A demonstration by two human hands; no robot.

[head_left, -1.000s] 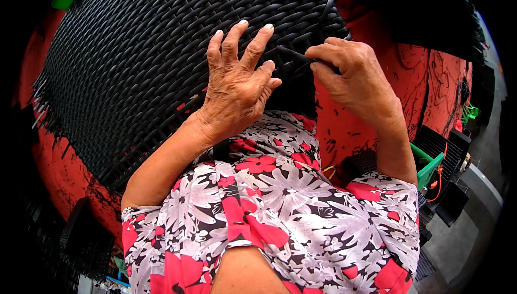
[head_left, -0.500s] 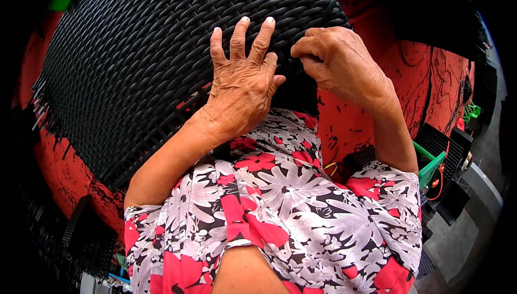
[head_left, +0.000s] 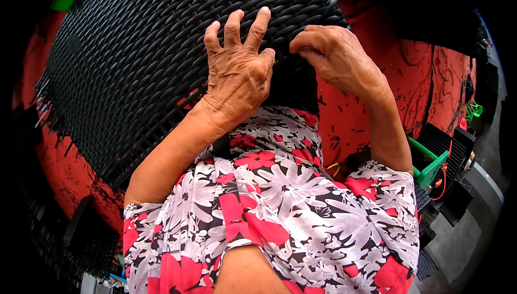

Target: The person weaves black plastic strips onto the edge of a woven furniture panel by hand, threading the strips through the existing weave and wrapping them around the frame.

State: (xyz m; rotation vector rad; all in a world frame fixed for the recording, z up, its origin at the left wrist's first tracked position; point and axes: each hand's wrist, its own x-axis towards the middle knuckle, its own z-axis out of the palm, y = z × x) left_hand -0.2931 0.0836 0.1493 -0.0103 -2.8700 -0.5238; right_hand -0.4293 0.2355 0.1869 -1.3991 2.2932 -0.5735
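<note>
My left hand (head_left: 237, 73) lies flat on the black woven panel (head_left: 140, 62), fingers spread and pressing down on the weave just inside its near right corner. My right hand (head_left: 336, 59) sits just beside it at the panel's right edge, fingers curled together toward the thumb — apparently pinching a weaving strand, though the pinch point itself is hidden beneath the knuckles and I cannot confirm what is held.

A loose dark strand (head_left: 333, 0) rises from the panel's upper right corner, just above my right knuckles. It runs up and away from me, roughly in line with the panel's right edge. The right hand is clearly the nearer of the two to it; the left is a little further off, on the woven face.

The panel tilts across my lap, its long axis running from upper right down to lower left, where unfinished strand ends (head_left: 46, 108) fringe the far edge. Open room lies to the right of the panel edge, over the red mat (head_left: 377, 40) — nothing stands there near the hand. To the left the weave surface is continuous and unobstructed. My floral garment (head_left: 280, 202) crowds the lower side, close under both wrists.
</note>
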